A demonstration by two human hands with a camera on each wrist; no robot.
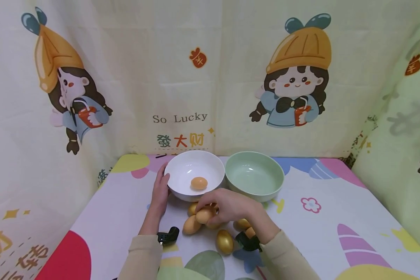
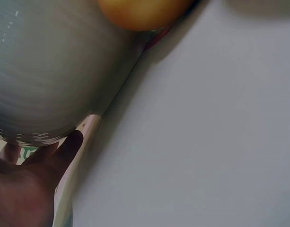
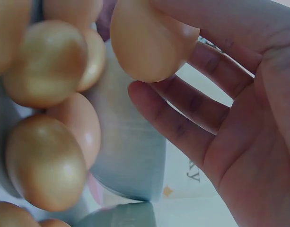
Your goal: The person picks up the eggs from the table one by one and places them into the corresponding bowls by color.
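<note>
My left hand [image 1: 160, 190] touches the left side of the white bowl [image 1: 180, 175], thumb and fingertips against its wall in the left wrist view. One brown egg [image 1: 199, 183] lies in that bowl. My right hand [image 1: 232, 204] pinches another brown egg [image 1: 204, 215] just in front of the bowl, above a cluster of eggs. Its thumb and fingers hold this egg [image 3: 145, 42] in the right wrist view. Around it are a brown egg [image 1: 191, 225], a gold egg [image 1: 193, 209] and others partly hidden by the hand. Nearer the front lies a gold egg [image 1: 225, 242].
A green bowl [image 1: 254, 175] stands right beside the white one. Another gold egg [image 1: 243, 224] lies partly hidden near my right wrist. Both wrists carry small black devices. A printed cloth [image 1: 231, 85] hangs behind the patterned table [image 1: 322, 241] and at its sides.
</note>
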